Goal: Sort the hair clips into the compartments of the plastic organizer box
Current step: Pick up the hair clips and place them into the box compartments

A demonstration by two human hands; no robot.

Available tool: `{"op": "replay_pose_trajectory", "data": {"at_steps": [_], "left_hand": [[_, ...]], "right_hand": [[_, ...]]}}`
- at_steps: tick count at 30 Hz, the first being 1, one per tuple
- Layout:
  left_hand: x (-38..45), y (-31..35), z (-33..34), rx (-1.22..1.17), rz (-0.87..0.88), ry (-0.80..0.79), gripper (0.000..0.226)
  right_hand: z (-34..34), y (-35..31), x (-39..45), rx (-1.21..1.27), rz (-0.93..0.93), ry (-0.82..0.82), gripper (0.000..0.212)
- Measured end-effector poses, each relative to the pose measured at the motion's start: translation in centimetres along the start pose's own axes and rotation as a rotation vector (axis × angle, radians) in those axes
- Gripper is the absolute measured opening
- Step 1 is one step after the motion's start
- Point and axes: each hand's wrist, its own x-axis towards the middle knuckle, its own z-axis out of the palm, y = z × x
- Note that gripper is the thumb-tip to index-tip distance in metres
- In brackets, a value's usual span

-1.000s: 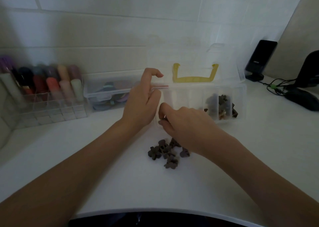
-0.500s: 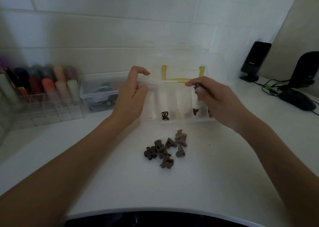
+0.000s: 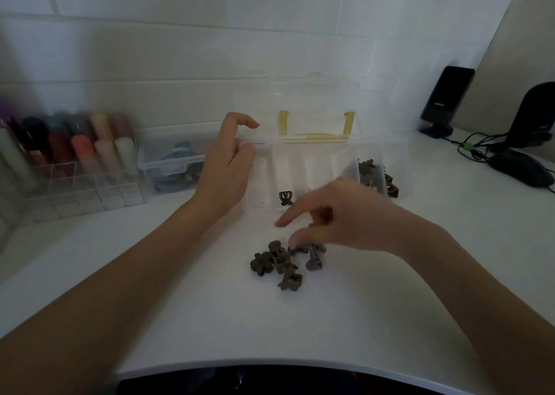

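Observation:
A clear plastic organizer box [image 3: 327, 166] stands open against the wall, its lid with a yellow handle raised. One brown hair clip [image 3: 285, 198] lies in a left compartment, and several more clips [image 3: 368, 169] fill the rightmost one. A pile of brown hair clips [image 3: 277, 261] lies on the table in front of the box. My left hand [image 3: 225, 166] holds the box's left end, index finger curled above the rim. My right hand [image 3: 342, 220] hovers over the pile, index finger stretched out and thumb tip touching the top clips. The hand is blurred.
A lidded clear box [image 3: 171, 163] and an acrylic rack of coloured tubes [image 3: 69, 154] stand at the left by the wall. At the right are a black speaker [image 3: 444, 100], cables and a computer mouse [image 3: 522, 169]. The table's curved front edge [image 3: 270, 364] is near me.
My right hand moved from above the box's right compartments back down to the clip pile. My left hand stayed on the box's left end.

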Motion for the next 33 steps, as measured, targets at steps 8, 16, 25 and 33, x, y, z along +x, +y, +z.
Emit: {"op": "replay_pose_trajectory", "data": {"at_steps": [8, 16, 25, 33], "left_hand": [[0.0, -0.4, 0.0, 0.001, 0.014, -0.009, 0.033], [0.0, -0.5, 0.0, 0.001, 0.022, -0.007, 0.033], [0.1, -0.7, 0.0, 0.016, 0.022, -0.009, 0.034], [0.1, -0.6, 0.0, 0.016, 0.036, -0.012, 0.032]], "right_hand": [[1.4, -0.8, 0.1, -0.032, -0.01, -0.156, 0.029], [1.8, -0.9, 0.3, -0.064, -0.038, -0.031, 0.011], [1.0, -0.6, 0.5, 0.06, -0.069, 0.373, 0.01], [1.7, 0.1, 0.7, 0.003, -0.102, 0.412, 0.017]]}}
